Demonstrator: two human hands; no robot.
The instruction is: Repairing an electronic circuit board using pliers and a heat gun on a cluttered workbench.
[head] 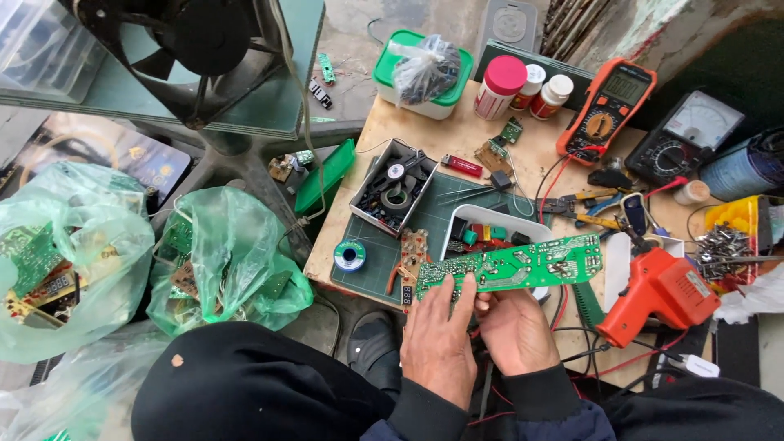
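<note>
Both my hands, left hand (438, 339) and right hand (513, 327), pinch the green circuit board (510, 267); thin edge grip, so it could slip onto the white tray (457, 224) beyond my fingertips.

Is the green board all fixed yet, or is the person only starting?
Can't tell if fixed. Done: nothing visibly. In hand: left hand and right hand hold the green circuit board above the table. Left: the orange soldering gun and solder spool lie untouched.

free: bare wood behind red lighter (462, 166) — blocked: orange soldering gun (658, 296) right | white tray (493, 224) ahead
</note>
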